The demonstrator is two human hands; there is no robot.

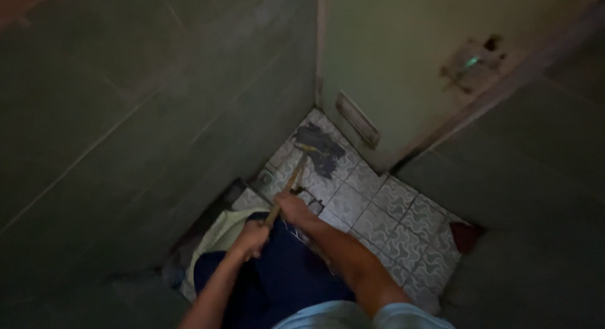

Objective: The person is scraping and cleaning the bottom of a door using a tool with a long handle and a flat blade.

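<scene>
Both bare arms stretched forward-down; left hand [252, 236] fingers closed in fist, right hand [293, 207] fingers closed just ahead.

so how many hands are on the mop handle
2. The left hand grips the lower end of the wooden mop handle, close to the body; the right hand grips it higher up, nearer the dark mop head on the patterned floor tiles.

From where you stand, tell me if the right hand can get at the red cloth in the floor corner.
Probably yes, if it lets go: the right hand grips the mop handle, and only bare tiled floor lies between it and the red cloth.
</scene>
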